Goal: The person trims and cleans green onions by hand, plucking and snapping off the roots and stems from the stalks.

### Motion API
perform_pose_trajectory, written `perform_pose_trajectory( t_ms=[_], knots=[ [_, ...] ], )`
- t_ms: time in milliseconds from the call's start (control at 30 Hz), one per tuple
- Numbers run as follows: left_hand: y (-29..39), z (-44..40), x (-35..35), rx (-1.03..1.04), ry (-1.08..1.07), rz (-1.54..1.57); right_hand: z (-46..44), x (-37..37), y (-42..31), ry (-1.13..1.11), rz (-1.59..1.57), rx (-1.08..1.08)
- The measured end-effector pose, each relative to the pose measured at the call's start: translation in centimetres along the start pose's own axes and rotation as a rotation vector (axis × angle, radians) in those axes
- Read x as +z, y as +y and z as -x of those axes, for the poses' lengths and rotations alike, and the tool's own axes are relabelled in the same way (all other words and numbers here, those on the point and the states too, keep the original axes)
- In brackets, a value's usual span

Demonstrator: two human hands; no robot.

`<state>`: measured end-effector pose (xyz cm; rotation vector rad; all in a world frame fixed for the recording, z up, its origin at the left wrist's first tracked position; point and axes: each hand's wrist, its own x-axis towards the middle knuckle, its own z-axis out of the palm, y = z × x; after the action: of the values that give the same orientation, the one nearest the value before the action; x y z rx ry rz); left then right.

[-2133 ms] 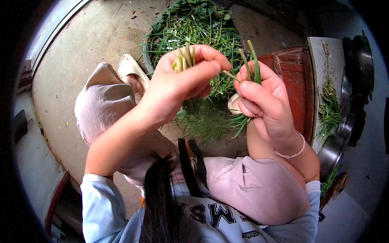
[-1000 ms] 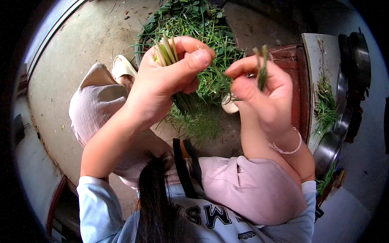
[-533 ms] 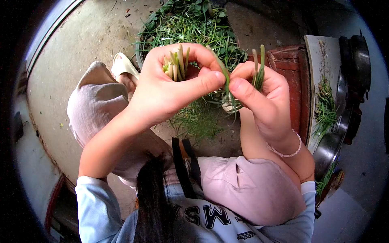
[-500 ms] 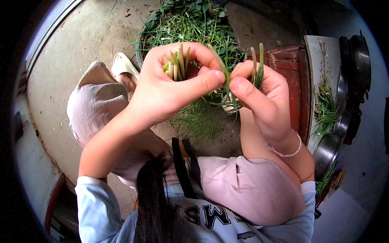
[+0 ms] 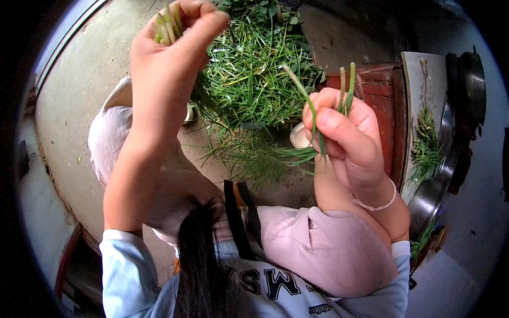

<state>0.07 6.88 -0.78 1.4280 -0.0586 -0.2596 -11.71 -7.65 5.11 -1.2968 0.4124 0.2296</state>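
Note:
My left hand point(image 5: 164, 63) is raised at the upper left, its fingers wrapped round a bundle of pale-ended green stalks point(image 5: 168, 25). Its thumb and forefinger point over the edge of a big heap of cut greens point(image 5: 254, 79). My right hand point(image 5: 352, 135), with a braided bracelet at the wrist, sits right of the heap. A bent green stalk point(image 5: 303, 93) is pinched between its thumb and forefinger, and two more stalks point(image 5: 347, 87) stick up from the curled fingers. Long thin leaves point(image 5: 297, 155) trail below that hand.
Loose green scraps point(image 5: 254, 161) lie on the concrete floor before my knees. A dark red wooden piece point(image 5: 384, 127) stands at the right. Beyond it, a pale board point(image 5: 416, 79) holds a bunch of greens point(image 5: 426, 140), with metal pans point(image 5: 432, 193) alongside.
My left hand has moved away from the right hand, up and to the left, with its bundle. My right hand stays nearly in place, now holding the bent stalk alone.

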Motion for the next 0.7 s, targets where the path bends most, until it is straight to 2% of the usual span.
perform_pose_trajectory(
  t_ms=[33,100,133,167,233,267,433,700],
  knots=[
    [0.3,0.2,0.1,0.024,-0.028,-0.097,0.0,0.0,-0.1,0.028,-0.003,0.014],
    [0.6,1.3,0.3,0.154,-0.235,-0.034,-0.2,-0.1,0.4,0.061,-0.025,-0.024],
    [0.6,2.0,0.5,0.163,-0.342,-0.052,-0.2,-0.1,0.7,0.095,-0.047,-0.062],
    [1.2,2.8,0.7,0.043,-0.433,0.029,-0.2,0.0,0.6,0.098,-0.047,-0.063],
    [-0.1,2.9,0.9,0.117,-0.584,0.013,-0.2,0.2,0.5,0.126,0.124,-0.173],
    [-0.5,3.1,1.1,0.088,-0.62,0.05,-0.2,0.2,0.7,0.128,0.123,-0.171],
    [-0.7,3.3,1.3,0.049,-0.645,0.073,-0.5,0.2,1.0,0.08,0.197,-0.245],
    [-0.6,3.4,1.2,0.017,-0.658,0.065,-0.2,0.5,1.0,0.11,0.218,-0.213]
  ],
)
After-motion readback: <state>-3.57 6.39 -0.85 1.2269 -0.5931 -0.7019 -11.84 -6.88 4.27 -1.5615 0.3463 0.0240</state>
